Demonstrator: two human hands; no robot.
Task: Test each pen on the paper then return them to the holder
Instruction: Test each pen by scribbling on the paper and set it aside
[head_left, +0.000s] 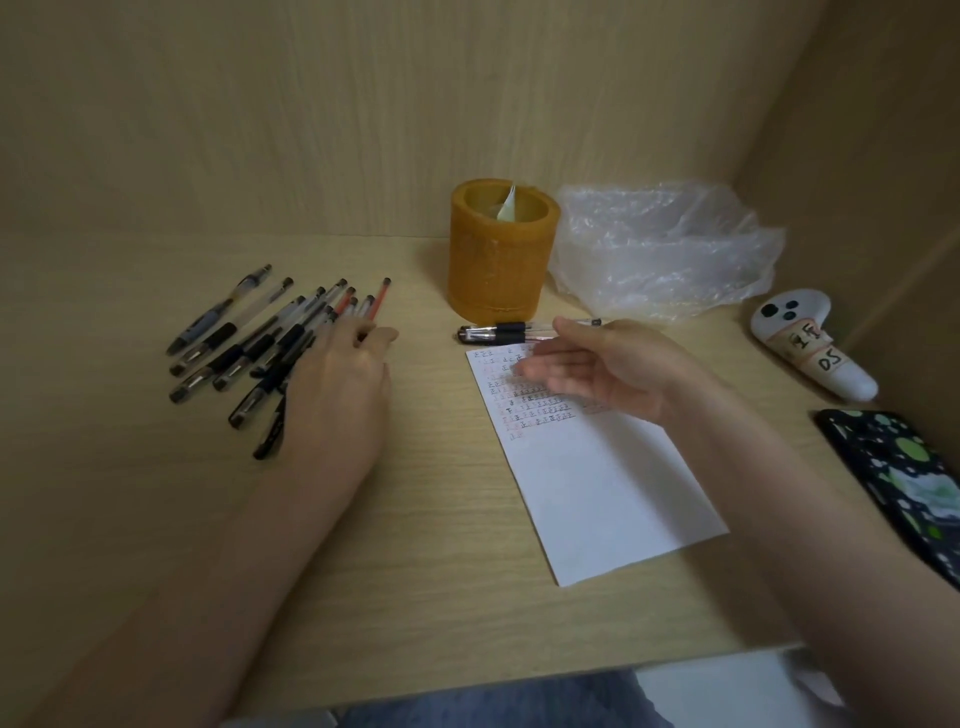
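Several pens (244, 343), mostly black with a couple of red ones, lie in a loose pile at the left of the desk. My left hand (337, 395) rests on the pile's right side, thumb and fingertips pinching the near end of a red pen (381, 299). The orange cylindrical holder (501, 254) stands at the back centre with a scrap of paper inside. One black pen (493, 333) lies flat in front of it. My right hand (597, 371) hovers open, a little blurred, over the top of the white paper (602, 478), its thumb beside that pen. Rows of small test marks cover the paper's upper part.
A crumpled clear plastic bag (660, 249) sits right of the holder. A white controller with a handwritten label (810, 343) lies at the far right, and a dark patterned phone (904, 478) near the right edge. Wooden walls close in the back and right.
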